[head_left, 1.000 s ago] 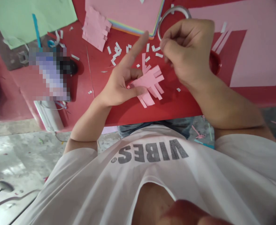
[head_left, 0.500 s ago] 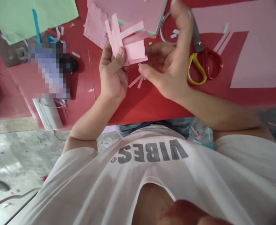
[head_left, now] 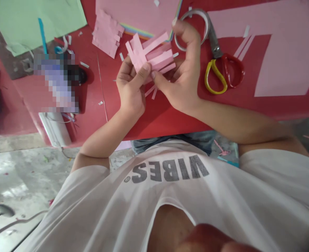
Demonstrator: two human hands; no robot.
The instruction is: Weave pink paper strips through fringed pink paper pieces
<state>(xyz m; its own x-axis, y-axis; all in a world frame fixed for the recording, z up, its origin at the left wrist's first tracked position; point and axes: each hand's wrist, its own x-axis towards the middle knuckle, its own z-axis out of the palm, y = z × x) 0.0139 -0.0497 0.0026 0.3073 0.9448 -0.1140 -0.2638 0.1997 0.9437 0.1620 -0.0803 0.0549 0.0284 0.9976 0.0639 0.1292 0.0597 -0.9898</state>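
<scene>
Both my hands hold a woven bundle of pink paper strips (head_left: 150, 57) up over the red table. My left hand (head_left: 130, 87) grips it from below, its thumb pressed across the strips. My right hand (head_left: 180, 73) pinches the bundle's lower edge with its thumb, while its raised fingers stand beside the strips' right ends. A few loose strip ends stick out under the bundle. Just beyond my right fingers lies a silver ring (head_left: 190, 28), and scissors with red and yellow handles (head_left: 217, 71) sit to the right.
The red table (head_left: 165, 122) holds a stacked pink sheet (head_left: 136, 14) with rainbow-coloured edges, a fringed pink piece (head_left: 105, 35), a green sheet (head_left: 31, 21), and a large cut pink sheet (head_left: 283, 59). A pixel-blurred object (head_left: 57, 84) and a white container (head_left: 54, 129) stand left.
The pink strips have been lifted off the table into both hands. The right hand has moved left, uncovering the scissors. The white scraps no longer show mid-table.
</scene>
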